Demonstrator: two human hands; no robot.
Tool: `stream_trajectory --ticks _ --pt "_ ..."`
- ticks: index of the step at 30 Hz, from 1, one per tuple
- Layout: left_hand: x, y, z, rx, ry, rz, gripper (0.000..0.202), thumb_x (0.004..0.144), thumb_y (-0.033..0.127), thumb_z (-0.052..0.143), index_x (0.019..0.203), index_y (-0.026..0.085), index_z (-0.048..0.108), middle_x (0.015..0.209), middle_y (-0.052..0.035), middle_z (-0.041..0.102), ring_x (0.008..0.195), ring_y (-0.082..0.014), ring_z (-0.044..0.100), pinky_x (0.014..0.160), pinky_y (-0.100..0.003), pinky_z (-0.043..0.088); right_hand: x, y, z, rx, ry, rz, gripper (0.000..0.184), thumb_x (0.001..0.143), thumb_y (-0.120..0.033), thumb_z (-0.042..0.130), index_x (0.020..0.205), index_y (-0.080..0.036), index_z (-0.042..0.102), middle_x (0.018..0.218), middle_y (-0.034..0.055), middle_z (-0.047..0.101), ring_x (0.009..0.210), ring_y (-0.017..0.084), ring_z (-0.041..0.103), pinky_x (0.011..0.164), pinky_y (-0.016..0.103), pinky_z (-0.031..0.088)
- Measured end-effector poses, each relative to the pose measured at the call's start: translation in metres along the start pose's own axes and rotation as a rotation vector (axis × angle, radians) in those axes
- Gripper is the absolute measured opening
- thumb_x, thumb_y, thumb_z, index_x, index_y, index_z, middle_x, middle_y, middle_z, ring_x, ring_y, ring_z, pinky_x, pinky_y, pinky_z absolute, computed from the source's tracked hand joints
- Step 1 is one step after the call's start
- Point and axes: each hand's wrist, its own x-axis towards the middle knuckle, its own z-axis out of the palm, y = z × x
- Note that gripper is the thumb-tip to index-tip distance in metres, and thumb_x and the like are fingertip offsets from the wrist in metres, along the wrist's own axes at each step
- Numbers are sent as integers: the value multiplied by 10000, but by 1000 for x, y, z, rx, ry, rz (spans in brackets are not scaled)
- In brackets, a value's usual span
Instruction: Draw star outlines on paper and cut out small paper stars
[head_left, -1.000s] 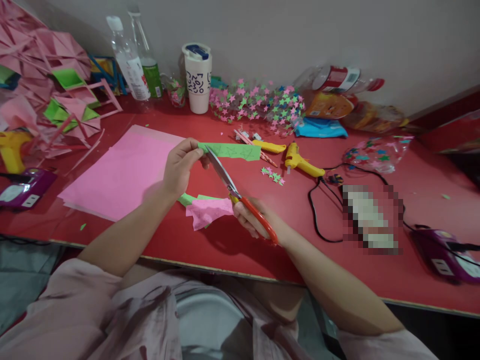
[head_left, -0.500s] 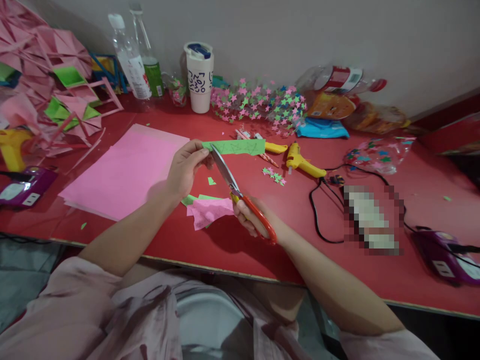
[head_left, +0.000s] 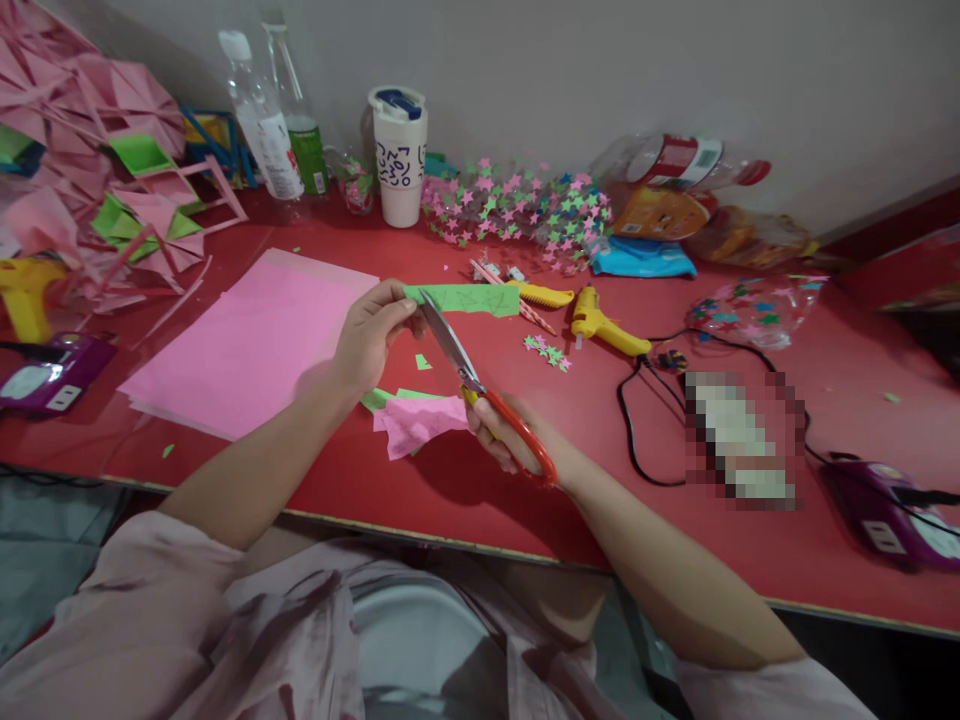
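Both hands are raised just above the red table [head_left: 465, 500], close together. Left hand [head_left: 371, 335] pinches the near end of a green paper strip [head_left: 469, 298] between thumb and fingers, holding it level in the air, with faint drawn lines showing on its face. Right hand [head_left: 506, 435] is closed through the red handles of a pair of scissors [head_left: 480, 385], whose blades point up and away to meet the strip's lower edge just beside the left fingertips; whether the blades are parted or closed I cannot tell. Below the hands lie a crumpled pink paper scrap [head_left: 420, 420] and small green offcuts [head_left: 390, 397], with a stack of pink paper sheets [head_left: 251, 345] to the left. Farther back sit a yellow glue gun [head_left: 604, 325], a heap of paper stars [head_left: 521, 210], a white tumbler [head_left: 400, 155] and clear bottles [head_left: 262, 110] by the wall. Purple device [head_left: 889, 510] rests at the right edge.
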Motion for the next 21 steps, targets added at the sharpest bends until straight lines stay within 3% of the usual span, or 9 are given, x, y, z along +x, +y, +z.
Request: stream_trajectory --ticks 7,21 --pt "2 1 -1 7 1 -3 114 756 211 567 660 183 512 616 27 573 579 -78 551 565 -215 473 -1 0 -1 -10 -9 -32 471 833 -639 450 658 -208 377 372 -97 365 265 46 333 282 168 317" --pt "2 2 -3 62 1 37 108 777 192 545 669 177 543 609 27 573 544 -69 543 560 -210 476 -1 -1 -5 -60 7 -63 478 850 -633 441 647 -208 360 410 -82 362 299 47 339 283 177 328"
